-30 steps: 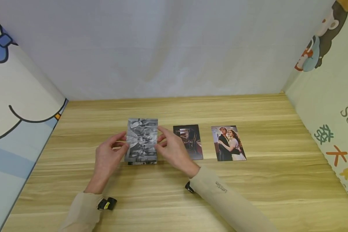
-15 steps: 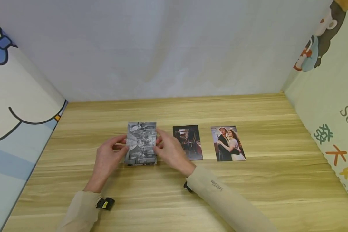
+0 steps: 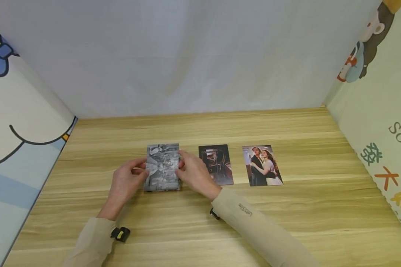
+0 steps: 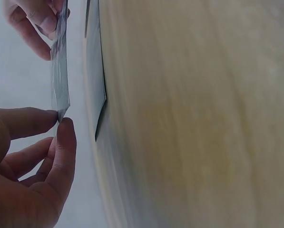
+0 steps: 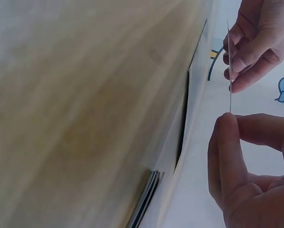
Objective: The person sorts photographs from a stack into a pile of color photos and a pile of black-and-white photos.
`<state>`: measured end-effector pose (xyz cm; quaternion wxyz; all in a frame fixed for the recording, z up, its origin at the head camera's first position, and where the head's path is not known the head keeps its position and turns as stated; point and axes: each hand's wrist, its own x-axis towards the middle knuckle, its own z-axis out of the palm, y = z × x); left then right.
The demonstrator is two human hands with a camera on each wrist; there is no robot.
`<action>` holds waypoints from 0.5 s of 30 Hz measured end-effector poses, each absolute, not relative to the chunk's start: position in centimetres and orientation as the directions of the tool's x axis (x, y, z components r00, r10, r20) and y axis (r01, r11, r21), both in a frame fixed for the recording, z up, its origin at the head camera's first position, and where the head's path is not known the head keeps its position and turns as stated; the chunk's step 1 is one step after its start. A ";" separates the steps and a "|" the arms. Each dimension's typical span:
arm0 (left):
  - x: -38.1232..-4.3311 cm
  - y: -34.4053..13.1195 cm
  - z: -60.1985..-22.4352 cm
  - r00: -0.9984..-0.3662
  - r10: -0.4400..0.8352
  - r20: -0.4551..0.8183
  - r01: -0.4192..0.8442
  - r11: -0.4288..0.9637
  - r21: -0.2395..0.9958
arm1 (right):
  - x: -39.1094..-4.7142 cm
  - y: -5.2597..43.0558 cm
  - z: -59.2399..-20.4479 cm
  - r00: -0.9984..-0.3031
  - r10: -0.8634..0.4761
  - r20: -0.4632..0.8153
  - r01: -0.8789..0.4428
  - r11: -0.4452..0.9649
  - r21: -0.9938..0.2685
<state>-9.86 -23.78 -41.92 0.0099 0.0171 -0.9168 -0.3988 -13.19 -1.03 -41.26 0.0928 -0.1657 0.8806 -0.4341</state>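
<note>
A black-and-white photo card (image 3: 162,167) is held level between both hands, left of the table's middle. My left hand (image 3: 128,181) pinches its left edge between thumb and fingers. At the opposite edge, the thumb and fingertips of my right hand (image 3: 197,174) do the same. The left wrist view shows a gap between this card and another card (image 4: 95,66) lying on the table beneath it. Seen edge-on in the right wrist view, the held card (image 5: 230,99) is a thin line. Just right of my right hand lies a dark photo card (image 3: 217,163), partly covered by that hand.
Farther right, a photo card of a couple (image 3: 262,165) lies face up. A small stack of cards (image 5: 146,199) shows at the bottom of the right wrist view. The wooden table (image 3: 200,226) meets a white backdrop (image 3: 200,74) behind and printed panels at both sides.
Both hands have brought the black-and-white card slightly down and nearer to me. The strip of another card showing below its near edge has become mostly covered.
</note>
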 end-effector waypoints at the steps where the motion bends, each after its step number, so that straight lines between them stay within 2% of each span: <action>1: -9.9 -23.8 -42.0 -0.999 -0.039 0.004 -0.024 0.684 0.729 | -13.3 -1.1 -41.3 -0.927 -0.374 -0.017 -0.217 0.575 -0.789; 15: -10.2 -23.7 -42.3 -1.000 -0.018 0.007 -0.008 0.702 0.712 | -13.8 -1.2 -41.6 -0.922 -0.385 -0.047 -0.219 0.618 -0.755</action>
